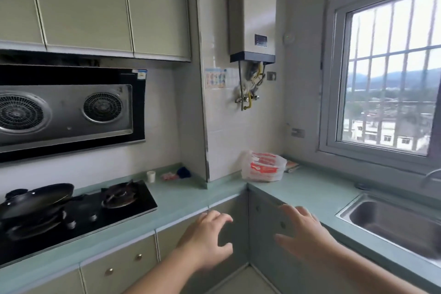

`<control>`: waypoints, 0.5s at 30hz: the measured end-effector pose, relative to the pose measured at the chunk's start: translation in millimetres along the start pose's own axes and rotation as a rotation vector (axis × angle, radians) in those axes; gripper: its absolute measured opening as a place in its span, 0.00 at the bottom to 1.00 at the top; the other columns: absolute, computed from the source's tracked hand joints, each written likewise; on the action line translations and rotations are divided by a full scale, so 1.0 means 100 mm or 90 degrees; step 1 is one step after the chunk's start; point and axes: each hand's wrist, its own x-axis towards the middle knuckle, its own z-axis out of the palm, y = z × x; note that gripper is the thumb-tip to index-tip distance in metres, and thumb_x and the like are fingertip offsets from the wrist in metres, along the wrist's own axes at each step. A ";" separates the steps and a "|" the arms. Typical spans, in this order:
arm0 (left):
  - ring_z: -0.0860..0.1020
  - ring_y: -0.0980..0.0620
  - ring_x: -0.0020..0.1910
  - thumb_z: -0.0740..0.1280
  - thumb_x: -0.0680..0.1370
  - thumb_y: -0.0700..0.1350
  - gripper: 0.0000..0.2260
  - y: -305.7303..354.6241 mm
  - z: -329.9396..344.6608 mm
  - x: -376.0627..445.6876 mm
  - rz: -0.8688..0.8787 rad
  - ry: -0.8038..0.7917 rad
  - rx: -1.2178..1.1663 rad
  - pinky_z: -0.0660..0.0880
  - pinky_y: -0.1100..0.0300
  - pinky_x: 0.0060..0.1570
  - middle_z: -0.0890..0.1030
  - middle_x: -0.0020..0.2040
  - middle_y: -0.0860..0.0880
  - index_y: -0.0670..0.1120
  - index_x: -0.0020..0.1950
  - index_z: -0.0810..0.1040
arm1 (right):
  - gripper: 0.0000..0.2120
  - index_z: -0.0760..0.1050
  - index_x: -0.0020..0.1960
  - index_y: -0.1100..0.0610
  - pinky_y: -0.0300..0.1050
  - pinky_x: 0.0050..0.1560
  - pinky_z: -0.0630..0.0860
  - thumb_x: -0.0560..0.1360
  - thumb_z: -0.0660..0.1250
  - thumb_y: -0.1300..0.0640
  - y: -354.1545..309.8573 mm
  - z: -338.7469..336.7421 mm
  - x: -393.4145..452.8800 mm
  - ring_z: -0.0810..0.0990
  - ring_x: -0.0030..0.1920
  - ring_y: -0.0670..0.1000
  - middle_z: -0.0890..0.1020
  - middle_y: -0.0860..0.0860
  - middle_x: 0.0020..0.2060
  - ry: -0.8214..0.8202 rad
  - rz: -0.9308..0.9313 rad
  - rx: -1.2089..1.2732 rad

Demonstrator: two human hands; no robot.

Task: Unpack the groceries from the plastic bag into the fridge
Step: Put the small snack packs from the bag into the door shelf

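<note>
A clear plastic bag (262, 167) with red and white packages inside sits in the far corner of the green countertop (310, 193), against the tiled wall. Both of my hands are held out in front of the lower cabinets, well short of the bag. My left hand (207, 238) has its fingers spread and curled, holding nothing. My right hand (303, 231) is also spread and empty. No fridge is in view.
A black gas hob (95, 212) with a lidded pan (35, 200) is at the left, under a range hood. A steel sink (393, 222) lies at the right below a barred window. A small cup (150, 176) and small items stand behind the hob. A water heater hangs above the corner.
</note>
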 end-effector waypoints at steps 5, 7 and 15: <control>0.63 0.55 0.70 0.63 0.75 0.56 0.23 0.23 0.17 0.31 0.008 -0.022 0.017 0.65 0.57 0.67 0.67 0.69 0.57 0.58 0.70 0.66 | 0.33 0.57 0.73 0.43 0.50 0.63 0.69 0.70 0.64 0.40 0.43 -0.06 0.04 0.67 0.66 0.52 0.66 0.47 0.66 0.005 0.031 -0.014; 0.63 0.55 0.70 0.63 0.75 0.56 0.23 0.28 0.20 0.43 0.018 -0.036 0.025 0.66 0.57 0.66 0.66 0.69 0.58 0.59 0.70 0.65 | 0.33 0.57 0.73 0.42 0.50 0.63 0.69 0.70 0.63 0.41 0.53 -0.09 0.09 0.67 0.66 0.51 0.66 0.46 0.66 0.013 0.034 -0.028; 0.63 0.54 0.70 0.62 0.75 0.56 0.25 0.09 0.27 1.24 0.033 -0.012 0.015 0.66 0.56 0.67 0.66 0.70 0.58 0.58 0.71 0.64 | 0.32 0.57 0.73 0.44 0.48 0.62 0.69 0.72 0.64 0.41 0.59 -0.16 0.76 0.66 0.66 0.51 0.65 0.47 0.68 0.036 0.031 -0.049</control>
